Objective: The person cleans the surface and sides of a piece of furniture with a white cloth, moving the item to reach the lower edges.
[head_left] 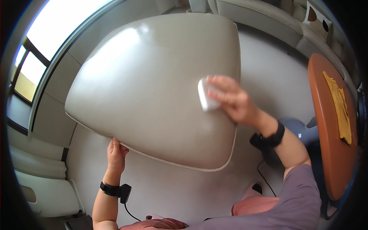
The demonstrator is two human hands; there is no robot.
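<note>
A large beige leather cushion (165,80) with piped, stitched edges fills the middle of the view. Its front left edge is pinched by my left hand (116,152), thumb on top and the other fingers curled at the underside. Near the cushion's right side, my right hand (232,97) is closed around a white sponge (203,96), a rounded block lying against the leather. The hand is slightly blurred, and its fingers cover part of the block. Bright window light reflects off the cushion's upper left.
To the right stands an orange-brown table (322,126) with a yellow cloth (339,107) on it. A beige sofa (264,17) with a patterned pillow (317,21) curves along the back right. A grey rounded object (293,132) sits below my right arm. At lower left is a white plastic piece (50,193).
</note>
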